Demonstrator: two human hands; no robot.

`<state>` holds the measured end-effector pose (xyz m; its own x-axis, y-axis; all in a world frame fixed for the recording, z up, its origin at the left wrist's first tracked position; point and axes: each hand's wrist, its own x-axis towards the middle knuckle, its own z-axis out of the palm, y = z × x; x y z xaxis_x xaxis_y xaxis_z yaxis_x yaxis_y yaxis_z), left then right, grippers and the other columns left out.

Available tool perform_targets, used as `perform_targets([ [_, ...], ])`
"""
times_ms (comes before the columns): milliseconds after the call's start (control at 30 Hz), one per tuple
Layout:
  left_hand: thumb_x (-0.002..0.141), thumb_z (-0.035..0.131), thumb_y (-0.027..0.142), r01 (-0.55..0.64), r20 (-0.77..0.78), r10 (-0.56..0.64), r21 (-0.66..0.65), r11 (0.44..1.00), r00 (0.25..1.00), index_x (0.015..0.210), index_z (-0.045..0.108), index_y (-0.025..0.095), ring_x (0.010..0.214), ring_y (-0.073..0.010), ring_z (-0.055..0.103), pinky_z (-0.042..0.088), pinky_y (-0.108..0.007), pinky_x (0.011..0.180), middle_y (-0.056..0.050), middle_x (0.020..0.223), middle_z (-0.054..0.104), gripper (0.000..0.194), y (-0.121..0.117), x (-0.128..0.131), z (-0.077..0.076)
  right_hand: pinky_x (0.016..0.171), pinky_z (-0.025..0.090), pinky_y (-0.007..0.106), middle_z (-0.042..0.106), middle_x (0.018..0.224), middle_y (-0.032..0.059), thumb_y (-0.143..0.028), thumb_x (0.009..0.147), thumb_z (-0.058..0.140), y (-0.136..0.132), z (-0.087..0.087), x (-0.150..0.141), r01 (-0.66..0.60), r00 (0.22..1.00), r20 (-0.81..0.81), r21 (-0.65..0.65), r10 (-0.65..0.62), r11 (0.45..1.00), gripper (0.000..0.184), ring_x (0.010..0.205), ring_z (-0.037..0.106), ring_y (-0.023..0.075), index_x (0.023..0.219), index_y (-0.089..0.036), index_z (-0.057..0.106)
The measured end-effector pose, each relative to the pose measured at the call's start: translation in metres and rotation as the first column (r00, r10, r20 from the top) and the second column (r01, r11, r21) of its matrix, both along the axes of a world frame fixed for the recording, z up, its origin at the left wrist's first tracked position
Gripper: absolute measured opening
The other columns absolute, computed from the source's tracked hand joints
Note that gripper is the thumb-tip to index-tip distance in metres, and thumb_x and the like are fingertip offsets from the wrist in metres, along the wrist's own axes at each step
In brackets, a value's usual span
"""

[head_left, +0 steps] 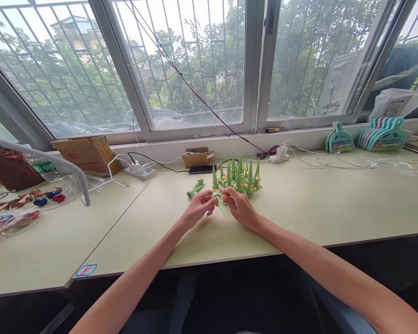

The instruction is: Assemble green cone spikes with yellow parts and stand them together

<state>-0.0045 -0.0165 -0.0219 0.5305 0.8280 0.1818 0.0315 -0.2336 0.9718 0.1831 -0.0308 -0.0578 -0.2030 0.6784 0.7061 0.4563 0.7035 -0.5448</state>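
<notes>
Jutting from the left hand (198, 207), fingers clamped on it: a smooth, tapered green cone (222, 208); right hand (241, 206) adjoining, grip unclear

Pretty simple green spike (222, 210), slim and tapered, wider at the top, held tilted off the tabletop (337, 208), tip angled down toward the near edge, roughly midway along it.

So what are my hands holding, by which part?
A green spike, near its wide end, in the left hand; whether the right hand grips it is unclear.
</notes>
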Motion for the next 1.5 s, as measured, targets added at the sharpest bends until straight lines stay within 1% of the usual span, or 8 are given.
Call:
perform_targets([
  [133,0.082,0.069,0.047,-0.059,-0.069,0.069,0.138,0.989,0.995,0.107,0.061,0.015,0.050,-0.0070,0.040,0.034,-0.022,0.048,0.005,0.061,0.046,0.041,0.000,0.002,-0.003,0.062,0.042,0.023,0.062,0.076,0.0007,-0.032,0.101,0.038,0.000,0.001,0.000,0.009,1.000,-0.015,-0.008,-0.009,1.000,0.019,0.062,0.055,0.0138,0.103,-0.021,0.052],
  [333,0.076,0.074,0.044,-0.188,-0.068,0.231,0.383,0.905,0.971,0.105,0.063,0.019,0.059,-0.0070,0.050,0.046,-0.024,0.056,-0.005,0.101,0.061,0.041,-0.001,0.006,-0.011,0.059,0.040,0.023,0.060,0.072,-0.0008,-0.034,0.101,0.038,-0.003,0.004,-0.003,0.001,0.999,-0.051,-0.015,-0.001,1.000,0.020,0.058,0.051,0.0123,0.103,-0.021,0.051],
  [800,0.085,0.064,0.035,-0.241,-0.089,0.381,0.639,0.731,0.920,0.104,0.062,0.022,0.053,-0.0059,0.047,0.043,-0.023,0.055,-0.005,0.101,0.061,0.023,-0.011,0.010,-0.010,0.057,0.041,0.023,0.055,0.071,-0.0021,-0.037,0.101,0.038,-0.003,0.006,-0.006,-0.034,0.993,-0.112,-0.066,0.026,0.997,0.021,0.056,0.050,0.0112,0.097,-0.021,0.050],
  [1133,0.082,0.065,0.045,-0.309,-0.045,0.390,0.528,0.791,0.920,0.111,0.053,0.022,0.050,-0.0043,0.049,0.043,-0.022,0.050,-0.006,0.106,0.060,0.039,-0.013,0.012,-0.005,0.061,0.045,0.025,0.062,0.077,0.0012,-0.038,0.101,0.038,-0.004,0.008,-0.005,-0.017,0.992,-0.122,-0.051,0.011,0.999,0.022,0.062,0.057,0.0132,0.099,-0.021,0.052],
  [1200,0.086,0.059,0.053,-0.337,-0.003,0.382,0.464,0.819,0.924,0.106,0.053,0.021,0.049,-0.0058,0.049,0.042,-0.022,0.048,-0.004,0.093,0.062,0.038,-0.011,0.011,-0.004,0.063,0.046,0.025,0.060,0.074,0.0002,-0.038,0.101,0.038,-0.005,0.010,-0.005,-0.013,0.991,-0.137,-0.038,0.007,0.999,0.022,0.062,0.058,0.0134,0.101,-0.021,0.051],
  [1300,0.091,0.042,0.063,-0.348,0.023,0.359,0.314,0.883,0.933,0.078,0.057,0.017,0.042,-0.0082,0.044,0.035,-0.022,0.043,0.001,0.058,0.054,0.050,-0.008,0.011,-0.002,0.065,0.047,0.025,0.060,0.073,0.0002,-0.038,0.101,0.038,-0.007,0.012,-0.005,-0.004,0.988,-0.158,-0.017,0.001,1.000,0.021,0.063,0.059,0.0137,0.102,-0.021,0.050],
  [1400,0.091,0.029,0.070,-0.259,-0.035,0.265,0.131,0.957,0.964,0.050,0.051,0.017,0.037,-0.0093,0.042,0.029,-0.024,0.040,-0.002,0.045,0.047,0.071,-0.007,0.010,0.000,0.065,0.047,0.025,0.062,0.075,0.0008,-0.039,0.101,0.038,-0.009,0.013,-0.005,0.001,0.986,-0.166,-0.008,-0.003,1.000,0.021,0.064,0.061,0.0139,0.102,-0.021,0.050],
  [1500,0.090,0.023,0.074,-0.076,-0.130,0.071,-0.032,0.997,0.989,0.046,0.054,0.015,0.037,-0.0105,0.044,0.031,-0.024,0.040,-0.005,0.044,0.050,0.080,-0.007,0.009,0.002,0.066,0.049,0.025,0.064,0.078,0.0016,-0.038,0.101,0.038,-0.008,0.012,-0.005,-0.010,0.986,-0.168,-0.001,0.010,1.000,0.021,0.067,0.062,0.0141,0.103,-0.021,0.050],
])
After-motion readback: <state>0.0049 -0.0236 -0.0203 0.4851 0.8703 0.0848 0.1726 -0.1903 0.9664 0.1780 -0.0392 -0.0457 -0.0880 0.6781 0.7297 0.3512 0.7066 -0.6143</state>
